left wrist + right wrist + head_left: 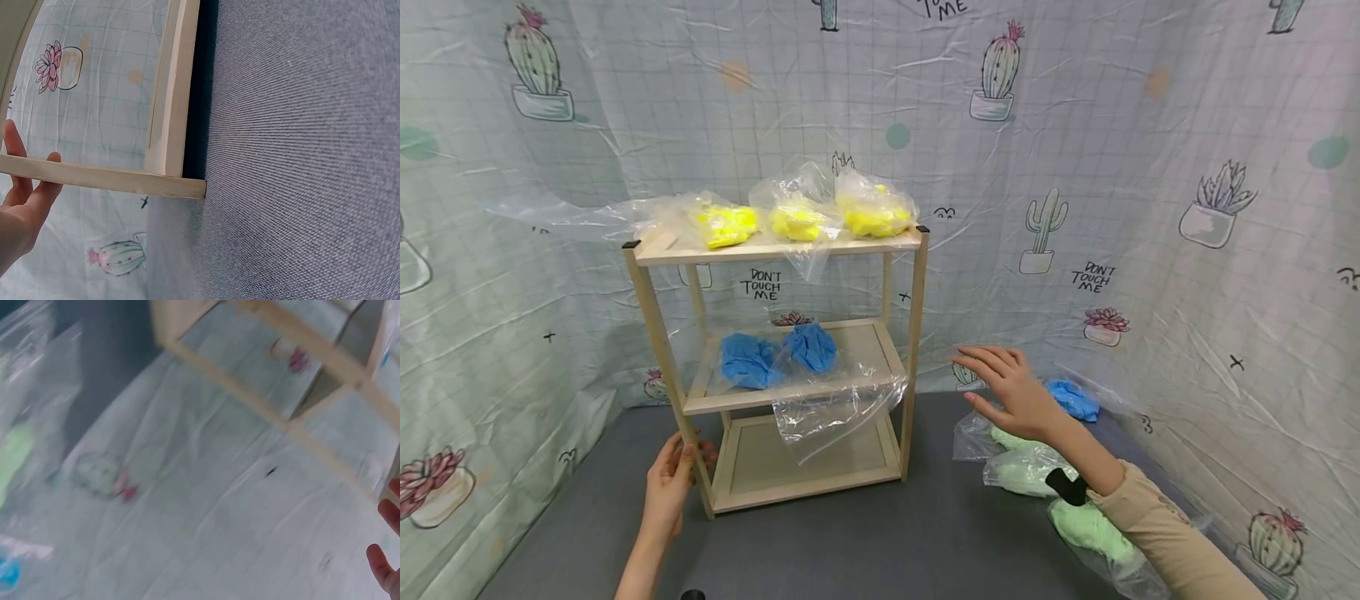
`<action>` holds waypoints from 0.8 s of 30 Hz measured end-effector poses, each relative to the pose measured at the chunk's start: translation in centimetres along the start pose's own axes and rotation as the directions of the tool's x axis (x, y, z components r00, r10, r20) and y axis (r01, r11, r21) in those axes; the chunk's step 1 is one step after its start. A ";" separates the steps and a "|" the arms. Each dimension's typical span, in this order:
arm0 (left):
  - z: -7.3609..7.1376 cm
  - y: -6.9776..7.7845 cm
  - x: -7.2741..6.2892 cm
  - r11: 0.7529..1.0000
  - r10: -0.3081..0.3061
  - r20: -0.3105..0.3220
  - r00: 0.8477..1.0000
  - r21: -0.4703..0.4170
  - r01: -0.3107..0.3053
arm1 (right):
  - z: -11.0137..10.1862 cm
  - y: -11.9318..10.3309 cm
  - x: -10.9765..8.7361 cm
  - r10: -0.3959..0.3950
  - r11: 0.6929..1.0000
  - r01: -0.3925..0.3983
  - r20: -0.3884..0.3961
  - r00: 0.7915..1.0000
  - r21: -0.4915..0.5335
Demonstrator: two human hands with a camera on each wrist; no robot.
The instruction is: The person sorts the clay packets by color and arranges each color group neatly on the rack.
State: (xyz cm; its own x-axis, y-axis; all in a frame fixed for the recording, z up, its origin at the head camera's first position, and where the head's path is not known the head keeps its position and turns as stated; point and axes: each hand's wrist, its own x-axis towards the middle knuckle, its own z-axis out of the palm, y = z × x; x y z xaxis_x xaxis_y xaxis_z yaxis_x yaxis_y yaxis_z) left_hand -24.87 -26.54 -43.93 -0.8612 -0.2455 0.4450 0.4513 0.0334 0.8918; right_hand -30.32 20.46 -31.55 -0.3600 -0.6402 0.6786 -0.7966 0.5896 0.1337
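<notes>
Beige shelf (808, 490), cactus-patterned backdrop (880, 92)

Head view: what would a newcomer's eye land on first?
Three bright yellow bundles, bagged in clear plastic, lined up along the top shelf of the wooden rack. Next, two blue bundles on its middle shelf, with a clear bag hanging over the front edge. Then the pale green bundles in clear plastic on the dark table, right of the rack.
</notes>
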 end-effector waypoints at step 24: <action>0.0 0.1 -0.1 1.000 0.006 -0.002 1.000 -0.005 -0.006 | -1.5 11.0 -11.2 0.386 0.904 -0.353 0.111 0.916 -0.240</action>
State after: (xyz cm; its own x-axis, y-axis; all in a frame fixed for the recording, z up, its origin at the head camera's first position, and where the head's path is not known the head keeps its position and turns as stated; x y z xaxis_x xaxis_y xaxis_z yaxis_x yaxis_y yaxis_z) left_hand -24.81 -26.48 -43.91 -0.8581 -0.2467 0.4504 0.4577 0.0302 0.8886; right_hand -34.34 34.85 -36.56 -0.6913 -0.4129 0.5931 -0.4768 0.8773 0.0550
